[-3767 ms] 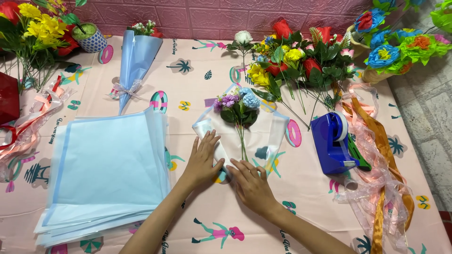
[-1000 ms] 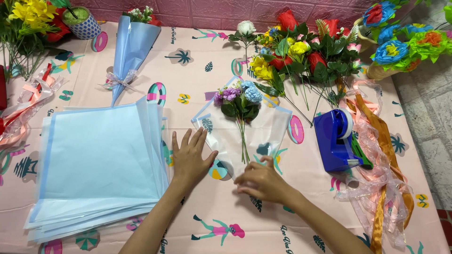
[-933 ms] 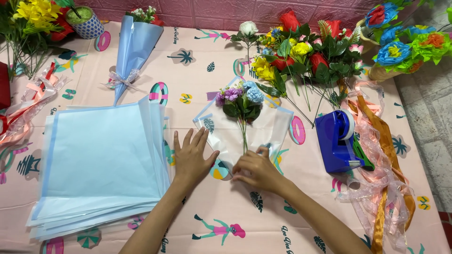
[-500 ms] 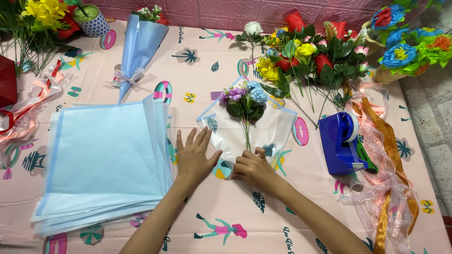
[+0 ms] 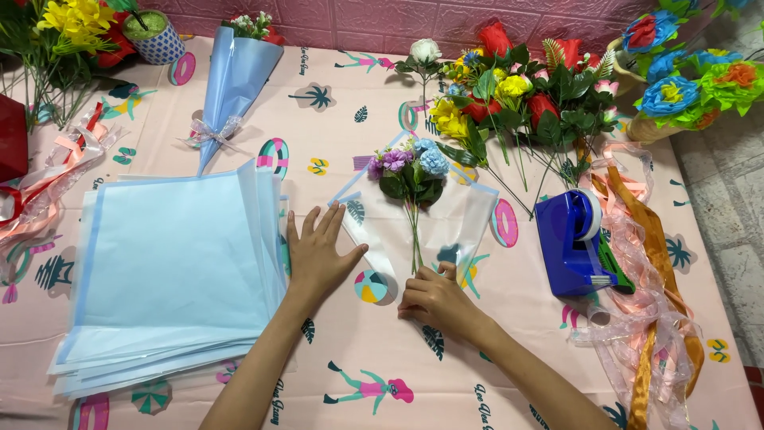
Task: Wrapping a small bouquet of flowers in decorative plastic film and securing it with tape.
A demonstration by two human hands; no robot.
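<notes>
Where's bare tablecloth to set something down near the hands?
Free: the near edge between the stack of pale blue wrapping sheets and the ribbon tangle; also between the blue wrapped cone bouquet and the loose artificial flowers. Crowded along the right side.

posy point(image 5: 413, 171): purple and blue blooms, thin green stems, lying centre frame
wrap point(image 5: 465, 219): clear sheet, flat beneath posy

Both hands, left point(image 5: 318, 256) and right point(image 5: 434, 299), on clear wrap point(image 5: 461, 219) under small posy point(image 5: 412, 171)
</notes>
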